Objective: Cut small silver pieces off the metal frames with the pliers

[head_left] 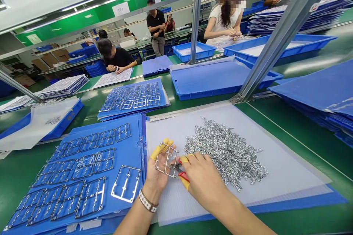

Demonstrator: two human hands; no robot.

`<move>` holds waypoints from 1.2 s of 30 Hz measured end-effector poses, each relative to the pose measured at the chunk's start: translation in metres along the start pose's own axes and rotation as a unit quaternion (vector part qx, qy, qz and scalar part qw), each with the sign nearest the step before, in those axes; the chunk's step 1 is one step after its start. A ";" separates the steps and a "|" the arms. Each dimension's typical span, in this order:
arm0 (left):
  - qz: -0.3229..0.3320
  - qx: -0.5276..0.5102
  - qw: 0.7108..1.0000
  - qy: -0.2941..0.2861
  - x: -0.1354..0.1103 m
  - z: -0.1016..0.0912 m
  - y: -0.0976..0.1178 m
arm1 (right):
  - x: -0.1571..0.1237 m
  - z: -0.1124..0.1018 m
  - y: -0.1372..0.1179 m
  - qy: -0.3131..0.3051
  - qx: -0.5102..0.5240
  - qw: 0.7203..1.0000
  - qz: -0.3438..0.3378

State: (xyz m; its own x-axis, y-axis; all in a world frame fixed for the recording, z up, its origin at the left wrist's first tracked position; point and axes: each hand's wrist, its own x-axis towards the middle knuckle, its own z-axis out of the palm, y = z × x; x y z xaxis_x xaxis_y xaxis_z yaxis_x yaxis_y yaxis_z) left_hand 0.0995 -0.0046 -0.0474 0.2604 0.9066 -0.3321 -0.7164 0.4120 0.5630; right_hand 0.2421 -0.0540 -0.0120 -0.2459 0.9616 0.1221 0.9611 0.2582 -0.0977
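My left hand (pixel 160 167), with yellow finger cots on its fingertips, holds a shiny metallic sprue frame (pixel 166 161) tilted above the white sheet. My right hand (pixel 200 176), also in finger cots, is closed round red-handled nippers (pixel 183 175), whose jaws reach the frame's right side. Just beyond lies a large pile of small silvery parts (pixel 226 150). To the left, several sprue frames with parts on them (pixel 92 196) lie in rows on blue sheets. One bare frame (pixel 126 183) rests beside my left wrist.
A white translucent sheet (pixel 278 165) lies under the pile. Behind it stand a slanted metal post (pixel 286 36) and a blue tray (pixel 209 79). More frames on a blue stack (pixel 132 95) sit further back. Blue sheets (pixel 322 88) are stacked at right. Co-workers (pixel 226 25) work across the bench.
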 end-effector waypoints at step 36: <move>0.009 0.018 1.000 -0.004 -0.001 0.001 -0.001 | 0.019 -0.009 0.010 0.003 -0.041 0.999 0.015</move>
State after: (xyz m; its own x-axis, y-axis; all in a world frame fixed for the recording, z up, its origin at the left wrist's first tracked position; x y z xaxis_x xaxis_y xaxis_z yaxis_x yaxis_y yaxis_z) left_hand 0.1007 -0.0053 -0.0469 0.2527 0.9149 -0.3148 -0.6982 0.3976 0.5953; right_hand 0.2479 -0.0341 -0.0021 -0.2164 0.9681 0.1266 0.9752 0.2206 -0.0196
